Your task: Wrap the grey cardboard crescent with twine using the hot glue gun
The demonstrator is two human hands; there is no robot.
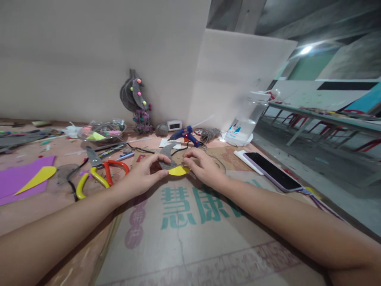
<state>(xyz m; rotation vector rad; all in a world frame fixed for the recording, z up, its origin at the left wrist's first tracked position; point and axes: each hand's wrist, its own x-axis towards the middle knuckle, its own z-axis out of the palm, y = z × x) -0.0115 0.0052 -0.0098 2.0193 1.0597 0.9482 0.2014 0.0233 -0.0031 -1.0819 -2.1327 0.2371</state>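
Note:
Between my two hands, just above the cardboard sheet, is a curved grey felt piece with a yellow piece along its lower edge. My left hand pinches the left end of this work, thumb in front and fingers behind. At the other end, my right hand has its thumb and fingers closed on the right side of it; the exact grip is partly hidden. Behind the hands lies a blue hot glue gun with a small red light lit.
On the left are scissors with red and yellow handles, purple sheet and a bowl of scraps. A decorated grey felt hanging leans at the back. Twine, a clear plastic jug and a phone lie right.

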